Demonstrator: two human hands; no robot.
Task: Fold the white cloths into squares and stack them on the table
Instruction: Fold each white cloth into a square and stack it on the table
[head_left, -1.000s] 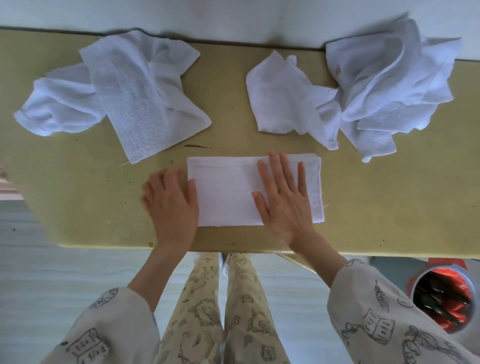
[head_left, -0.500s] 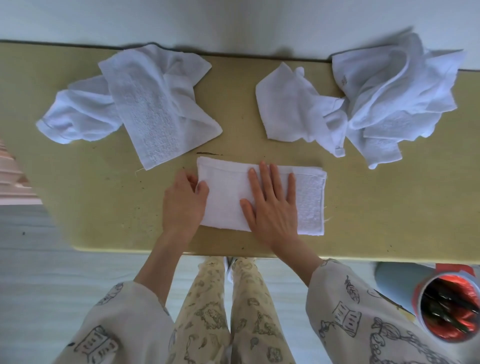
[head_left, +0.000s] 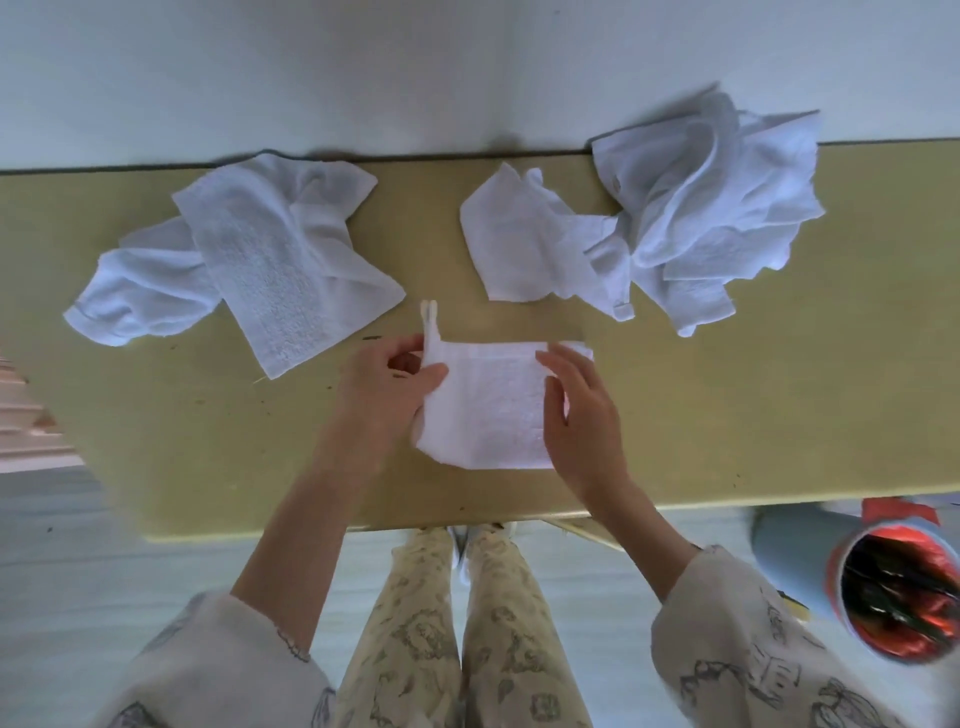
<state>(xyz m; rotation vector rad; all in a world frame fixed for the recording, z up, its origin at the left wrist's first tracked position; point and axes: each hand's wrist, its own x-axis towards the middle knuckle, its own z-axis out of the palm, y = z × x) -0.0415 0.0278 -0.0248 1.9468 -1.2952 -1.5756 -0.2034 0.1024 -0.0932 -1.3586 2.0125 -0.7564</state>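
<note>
A white cloth, folded to a near square, lies on the olive table near its front edge. My left hand pinches the cloth's left end, which is lifted and turned over toward the right; a corner of it sticks up. My right hand rests on the cloth's right part with fingers slightly bent, hiding the right edge. Two crumpled white cloths lie at the back left. Several more crumpled white cloths are heaped at the back right.
A wall runs along the table's far edge. Below the table's front edge stand my legs in patterned trousers. A round bin with a red lining stands on the floor at the right.
My left hand has taken hold of the cloth's left end and carried it up and over to the right, so the long rectangle now looks half as wide. My right hand shifted right.
</note>
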